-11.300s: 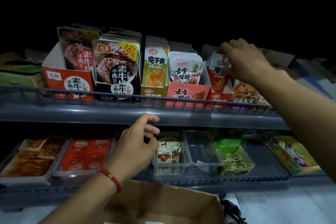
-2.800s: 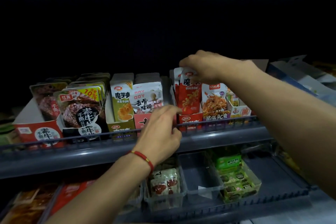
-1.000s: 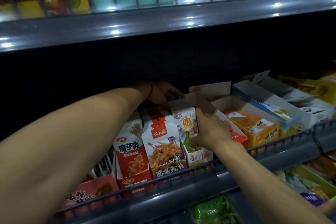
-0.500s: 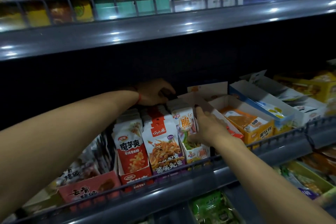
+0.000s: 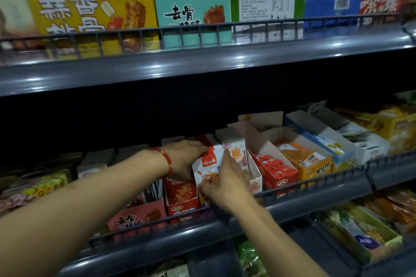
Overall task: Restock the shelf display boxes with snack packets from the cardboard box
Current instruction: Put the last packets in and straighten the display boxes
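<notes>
While both hands work the middle grey metal shelf (image 5: 225, 227), the left hand (image 5: 184, 159) with the red bead bracelet (image 5: 167, 161) curls over the row top and the right hand (image 5: 222, 183) pinches the lower front of the white-and-red foil snack packet (image 5: 208, 167); packet upright, front of its row, orange shreds printed on it, between red cardboard display box (image 5: 182, 207) and orange-label packet (image 5: 236, 153); wire rail (image 5: 315, 181) in front, dark recess behind

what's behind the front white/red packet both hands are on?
Behind the front packet, more packets of the same row run back; only their tops show. The left hand covers part of them, the right hand covers the packet's lower front. The row's far end is lost in shadow.
</notes>
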